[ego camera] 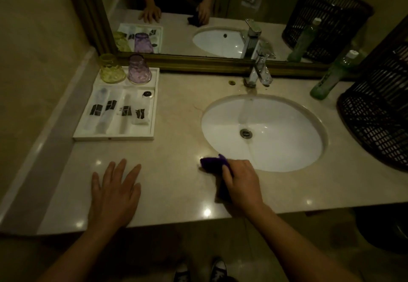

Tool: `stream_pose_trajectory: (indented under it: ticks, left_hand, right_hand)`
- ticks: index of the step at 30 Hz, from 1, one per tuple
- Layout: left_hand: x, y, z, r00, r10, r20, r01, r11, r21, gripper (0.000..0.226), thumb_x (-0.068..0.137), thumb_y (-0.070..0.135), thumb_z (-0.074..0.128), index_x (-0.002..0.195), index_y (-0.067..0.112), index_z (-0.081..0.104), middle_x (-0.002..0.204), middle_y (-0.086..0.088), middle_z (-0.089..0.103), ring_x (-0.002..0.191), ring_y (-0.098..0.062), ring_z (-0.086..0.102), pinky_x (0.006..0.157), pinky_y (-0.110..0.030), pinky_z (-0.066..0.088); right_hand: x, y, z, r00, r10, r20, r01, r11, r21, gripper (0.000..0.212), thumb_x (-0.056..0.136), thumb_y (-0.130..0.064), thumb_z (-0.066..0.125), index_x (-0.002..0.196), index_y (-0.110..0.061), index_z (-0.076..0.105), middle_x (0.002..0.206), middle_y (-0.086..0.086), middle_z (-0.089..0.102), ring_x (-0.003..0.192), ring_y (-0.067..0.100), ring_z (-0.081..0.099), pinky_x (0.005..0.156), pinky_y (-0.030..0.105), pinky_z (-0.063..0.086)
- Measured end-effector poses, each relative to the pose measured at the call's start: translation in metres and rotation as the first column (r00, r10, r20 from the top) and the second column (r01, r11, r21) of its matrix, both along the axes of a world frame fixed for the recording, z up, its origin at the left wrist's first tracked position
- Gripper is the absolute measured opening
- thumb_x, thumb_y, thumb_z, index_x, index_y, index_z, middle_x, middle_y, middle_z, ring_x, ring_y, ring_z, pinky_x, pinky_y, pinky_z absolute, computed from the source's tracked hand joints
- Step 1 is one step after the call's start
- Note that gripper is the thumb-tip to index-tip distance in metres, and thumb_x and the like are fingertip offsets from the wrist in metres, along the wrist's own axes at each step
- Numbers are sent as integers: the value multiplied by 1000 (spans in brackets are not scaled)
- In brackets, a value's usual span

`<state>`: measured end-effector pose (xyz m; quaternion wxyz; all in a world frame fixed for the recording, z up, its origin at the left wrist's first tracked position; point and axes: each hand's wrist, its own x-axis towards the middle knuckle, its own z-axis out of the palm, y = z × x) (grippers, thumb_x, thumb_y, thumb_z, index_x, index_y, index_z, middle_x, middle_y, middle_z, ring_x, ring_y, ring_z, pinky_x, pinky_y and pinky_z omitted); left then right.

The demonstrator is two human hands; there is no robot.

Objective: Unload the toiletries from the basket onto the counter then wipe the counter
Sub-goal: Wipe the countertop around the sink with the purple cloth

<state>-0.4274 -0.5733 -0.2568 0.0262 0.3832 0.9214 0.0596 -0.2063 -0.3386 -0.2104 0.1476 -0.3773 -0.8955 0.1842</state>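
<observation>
Beige counter (176,109), dark basket (379,114) standing on its far right. White tray (112,137) of toiletries (123,109) sits left, black labels (96,109) unreadable. The left hand (114,195) lies flat, fingers spread; the right hand (242,182) grips a purple cloth (210,163) beside the sink (276,116).

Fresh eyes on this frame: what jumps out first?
The right hand grips a purple cloth on the counter at the front rim of the white sink. The left hand rests flat near the front edge, before a white tray of wrapped toiletries. A dark wicker basket stands far right.
</observation>
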Motion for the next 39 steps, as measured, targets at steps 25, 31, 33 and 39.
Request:
stream_pose_trajectory:
  ticks: [25,31,33,39]
  left_hand:
    - [-2,2,-4,999,41,-23,-41,999,-2,56,90,50,21,144,40,32,156,-4,28,144,-24,18,115,-52,6]
    - [3,3,0,999,35,-25,-34,999,15,57,89,49,23,142,34,40,153,-7,34,142,-28,22,112,-55,10]
    - [4,4,2,999,40,-22,-40,999,0,58,89,50,22,142,34,40,153,-7,33,142,-28,21,112,-55,9]
    - [4,1,7,999,21,26,-19,998,-54,61,89,53,14,147,39,26,159,-4,21,146,-25,9,115,-53,-1]
  right_hand:
    - [-28,-50,-34,786,569,242,-598,799,63,57,101,-51,30,148,-22,42,158,5,34,149,32,21,121,49,13]
    - [103,42,-26,930,77,359,-158,967,202,53,102,-42,35,141,-11,52,148,10,48,143,34,34,119,46,20]
    - [107,38,-25,931,-118,345,78,989,127,54,104,-43,33,148,-14,42,156,10,37,147,34,22,119,50,20]
    - [-10,-88,-27,896,299,329,-357,925,130,51,97,-46,40,133,-15,60,142,7,55,137,35,44,119,48,17]
